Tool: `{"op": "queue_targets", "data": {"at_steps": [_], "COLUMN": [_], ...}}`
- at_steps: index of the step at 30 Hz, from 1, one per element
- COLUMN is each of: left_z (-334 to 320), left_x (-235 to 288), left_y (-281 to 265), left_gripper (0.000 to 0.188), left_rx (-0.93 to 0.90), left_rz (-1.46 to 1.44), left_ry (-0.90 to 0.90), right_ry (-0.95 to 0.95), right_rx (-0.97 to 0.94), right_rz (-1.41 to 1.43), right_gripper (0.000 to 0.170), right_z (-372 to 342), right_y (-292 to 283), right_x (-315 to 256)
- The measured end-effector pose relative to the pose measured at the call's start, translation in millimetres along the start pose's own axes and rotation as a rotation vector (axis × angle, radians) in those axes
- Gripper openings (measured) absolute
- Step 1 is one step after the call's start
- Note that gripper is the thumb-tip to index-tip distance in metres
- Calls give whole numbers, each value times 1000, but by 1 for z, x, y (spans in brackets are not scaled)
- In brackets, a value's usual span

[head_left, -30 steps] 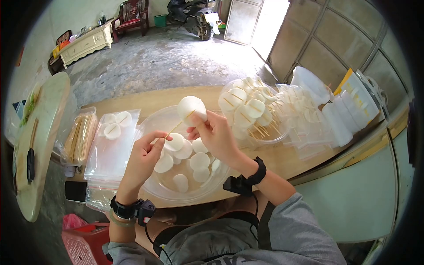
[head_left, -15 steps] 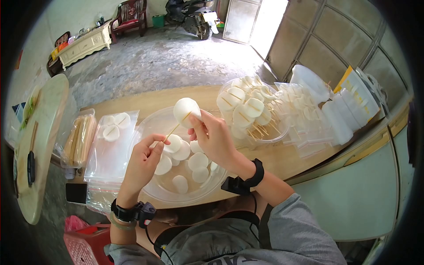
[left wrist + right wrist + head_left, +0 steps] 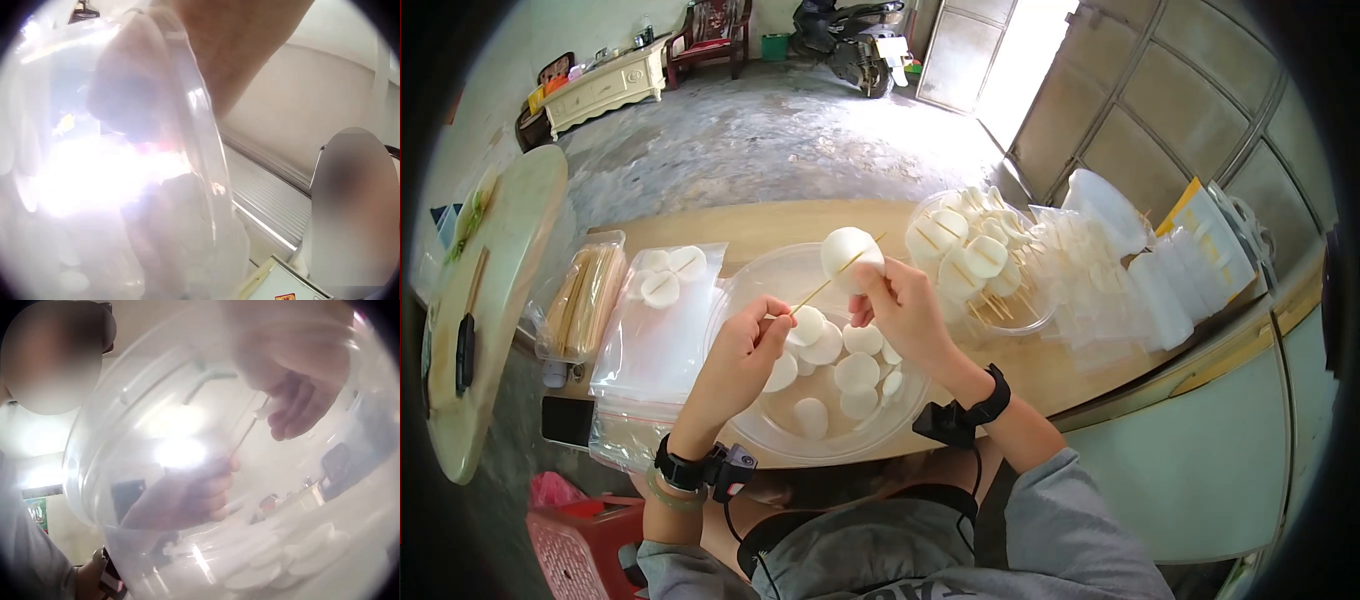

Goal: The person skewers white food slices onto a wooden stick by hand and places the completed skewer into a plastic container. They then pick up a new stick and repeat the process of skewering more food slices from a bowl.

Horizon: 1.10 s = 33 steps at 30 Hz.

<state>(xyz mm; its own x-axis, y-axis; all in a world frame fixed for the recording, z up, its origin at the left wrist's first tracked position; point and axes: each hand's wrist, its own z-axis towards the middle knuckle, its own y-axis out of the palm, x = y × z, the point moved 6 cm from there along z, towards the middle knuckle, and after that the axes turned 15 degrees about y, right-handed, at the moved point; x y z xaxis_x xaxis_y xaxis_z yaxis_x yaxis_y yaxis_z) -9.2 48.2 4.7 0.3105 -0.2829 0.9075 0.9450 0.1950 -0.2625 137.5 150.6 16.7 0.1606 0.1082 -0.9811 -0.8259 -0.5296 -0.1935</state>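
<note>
In the head view, the left hand [image 3: 745, 358] pinches the lower end of a thin wooden stick [image 3: 812, 297]. The right hand [image 3: 908, 312] holds a round white slice [image 3: 848, 250] by its edge, and the stick passes across it with its tip showing past the far edge. Both hands are above a clear plastic bowl [image 3: 745, 425] holding several loose white slices [image 3: 857, 372]. The right wrist view shows both hands, the left [image 3: 181, 499] and the right [image 3: 300, 394], through the clear bowl wall, with the stick between them. Glare and the bowl blur the left wrist view.
Right of the bowl stands a container of skewered slices [image 3: 985, 257], beside filled plastic bags [image 3: 1090, 270]. At left lie a plastic sheet [image 3: 635, 350] with several slices, a box of sticks [image 3: 580, 305] and a phone [image 3: 568, 421]. A marble-topped surface [image 3: 510, 240] stands far left.
The stick has gone further through the slice, and its tip now shows beyond the slice's far edge. Both hands keep their hold. The head view has shifted slightly.
</note>
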Motion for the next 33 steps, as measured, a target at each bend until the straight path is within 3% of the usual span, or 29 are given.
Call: {"op": "queue_targets", "data": {"at_steps": [4, 17, 22, 24, 28, 33], "left_z": [-2, -6, -8, -3, -1, -4], "left_x": [7, 3, 3, 2, 5, 1], "left_y": [2, 3, 5, 8, 4, 1], "left_gripper": [11, 11, 7, 7, 7, 9], "left_rx": [-36, -120, -128, -105, -96, -86], "left_rz": [125, -130, -206, -156, -133, -194], "left_ry": [71, 0, -37, 26, -18, -29], "right_ry": [-10, -109, -55, -67, 52, 41], "right_rx": [-37, -103, -114, -278, -280, -353], "right_rz": [6, -45, -52, -145, 13, 38], "right_gripper": [28, 29, 27, 26, 25, 24], "right_z": [-5, -2, -4, -14, -9, -7], "right_y": [4, 8, 10, 32, 32, 30], "right_x": [-2, -5, -3, -5, 0, 0]}}
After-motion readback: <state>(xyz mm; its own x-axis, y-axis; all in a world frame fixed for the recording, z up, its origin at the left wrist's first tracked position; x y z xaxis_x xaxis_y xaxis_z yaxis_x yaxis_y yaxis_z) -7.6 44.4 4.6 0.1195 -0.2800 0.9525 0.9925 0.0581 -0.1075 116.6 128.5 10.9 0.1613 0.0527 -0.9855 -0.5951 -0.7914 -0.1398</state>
